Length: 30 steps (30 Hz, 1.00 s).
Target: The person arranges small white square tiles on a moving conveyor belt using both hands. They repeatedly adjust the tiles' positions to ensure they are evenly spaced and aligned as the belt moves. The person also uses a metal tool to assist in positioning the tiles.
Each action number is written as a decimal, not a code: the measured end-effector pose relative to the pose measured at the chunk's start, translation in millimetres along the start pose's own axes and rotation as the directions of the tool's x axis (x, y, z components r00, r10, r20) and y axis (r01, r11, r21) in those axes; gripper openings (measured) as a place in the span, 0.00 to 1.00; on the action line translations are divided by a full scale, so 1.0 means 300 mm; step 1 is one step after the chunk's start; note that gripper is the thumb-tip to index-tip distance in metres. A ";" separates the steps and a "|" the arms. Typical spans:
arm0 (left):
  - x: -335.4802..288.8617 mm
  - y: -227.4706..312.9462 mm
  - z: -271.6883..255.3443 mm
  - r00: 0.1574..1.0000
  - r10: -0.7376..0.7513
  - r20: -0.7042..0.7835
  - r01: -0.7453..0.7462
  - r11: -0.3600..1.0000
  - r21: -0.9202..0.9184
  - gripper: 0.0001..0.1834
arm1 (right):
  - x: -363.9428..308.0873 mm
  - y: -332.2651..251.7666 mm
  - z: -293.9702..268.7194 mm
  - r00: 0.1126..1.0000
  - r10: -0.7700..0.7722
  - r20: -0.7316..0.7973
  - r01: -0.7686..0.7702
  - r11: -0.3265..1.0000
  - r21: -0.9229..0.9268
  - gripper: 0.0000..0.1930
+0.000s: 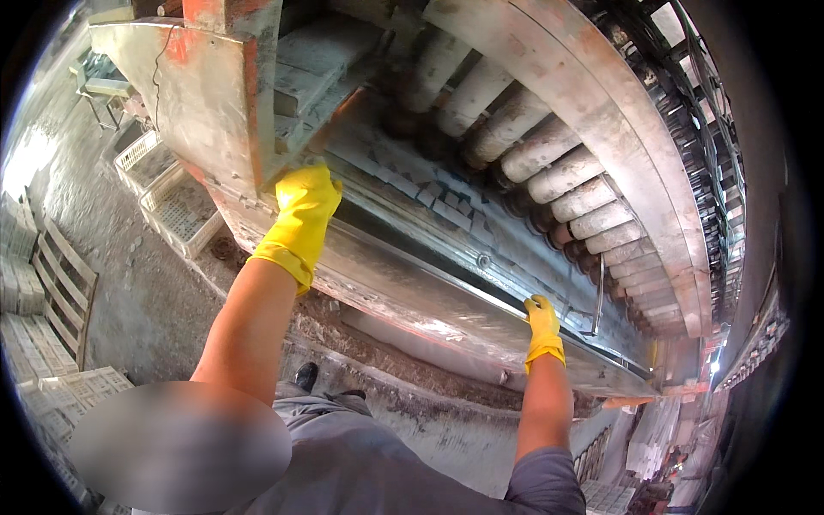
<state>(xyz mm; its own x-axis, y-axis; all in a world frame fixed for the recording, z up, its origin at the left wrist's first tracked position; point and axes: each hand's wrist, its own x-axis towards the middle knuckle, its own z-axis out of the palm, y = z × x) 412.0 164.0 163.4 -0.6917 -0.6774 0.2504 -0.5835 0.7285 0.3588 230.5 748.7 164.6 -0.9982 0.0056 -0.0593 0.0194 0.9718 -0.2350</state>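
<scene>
A long grey machine bed with a metal front rail (pixel 429 292) runs from the upper left to the lower right before me. My left hand (pixel 306 206), in a yellow rubber glove, is closed by the rail's left end, beside the upright panel; its fingertips are hidden. My right hand (pixel 542 322), in a matching glove, has its fingers curled over the rail further right. Behind the rail lies a wet-looking bed (pixel 451 206) with a row of pale rectangular pieces. A thin bent metal rod (pixel 599 296) stands to the right of that hand.
Thick dusty rollers (pixel 549 159) line up under a curved casing (pixel 601 99). A rust-stained panel (pixel 202 103) rises at the left. White plastic crates (pixel 180 215), a slatted wooden pallet (pixel 64 275) and stacked pale blocks (pixel 39 343) sit on the floor at left.
</scene>
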 end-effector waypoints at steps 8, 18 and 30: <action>0.039 0.038 -0.023 0.995 -0.048 0.090 0.045 0.998 0.035 0.22 | 0.020 -0.057 -0.036 0.999 0.014 0.029 -0.014 1.000 0.017 0.28; 0.072 0.049 -0.017 0.994 -0.042 0.100 0.039 0.999 0.031 0.20 | 0.114 0.011 0.016 0.999 -0.036 -0.028 0.035 0.999 -0.016 0.25; 0.099 0.062 -0.026 0.989 -0.027 0.149 0.017 0.997 0.069 0.26 | 0.127 -0.036 -0.015 0.999 -0.007 0.040 0.007 1.000 -0.004 0.29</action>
<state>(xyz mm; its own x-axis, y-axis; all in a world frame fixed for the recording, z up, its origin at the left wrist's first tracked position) 383.8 156.7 184.6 -0.7314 -0.6740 0.1041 -0.6231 0.7224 0.2997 192.0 739.4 169.3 -0.9953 -0.0103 -0.0965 0.0124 0.9729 -0.2311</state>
